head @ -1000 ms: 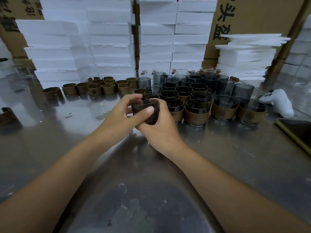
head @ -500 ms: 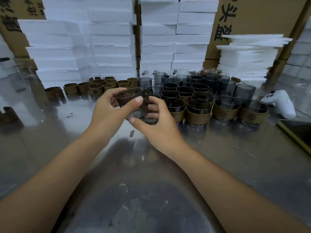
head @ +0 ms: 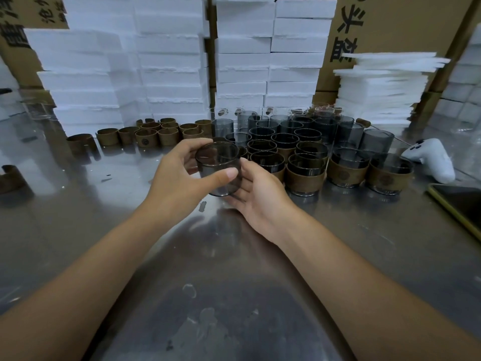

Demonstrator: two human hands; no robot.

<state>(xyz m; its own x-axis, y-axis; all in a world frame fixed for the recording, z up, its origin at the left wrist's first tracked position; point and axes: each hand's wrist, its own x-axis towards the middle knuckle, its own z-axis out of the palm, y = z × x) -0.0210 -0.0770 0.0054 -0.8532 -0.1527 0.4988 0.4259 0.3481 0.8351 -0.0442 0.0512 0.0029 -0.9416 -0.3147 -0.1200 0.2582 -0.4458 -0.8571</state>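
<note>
We see the left hand (head: pixel 177 175) gripping a smoky grey glass tumbler (head: pixel 217 165), with its thumb laid across the near wall and its fingers curled round the far side. The right hand (head: pixel 260 194) meets it from the lower right. Its thumb lies against the tumbler's side and its fingers curl under and behind the base, so both hands are closed on the same glass and touch one another there. The tumbler is bare, with no band on it. It is lifted off the steel table (head: pixel 234 256) with its mouth up and tipped slightly towards us.

Just beyond the right hand we find a packed cluster of sleeved tumblers (head: pixel 305 175), each wrapped in a brown band, with the nearest row almost touching the knuckles. Behind them stand bare grey tumblers (head: pixel 377 138) of the same kind, close together.

To the left of that cluster, behind the left hand, loose brown sleeves (head: pixel 151 135) stand in a ragged row along the table. One more sleeve (head: pixel 10 178) lies apart at the far left edge.

On the right a white game controller (head: pixel 432 158) rests near the outermost sleeved glass. Nearer us lies a dark flat device with a yellow-green edge (head: pixel 460 201); we cannot tell what it is.

Along the back rise stacks of white foam boxes (head: pixel 169 61) and, to the right, a pile of thin foam sheets (head: pixel 382 87). Cardboard cartons (head: pixel 390 22) printed with black characters stand behind these.
</note>
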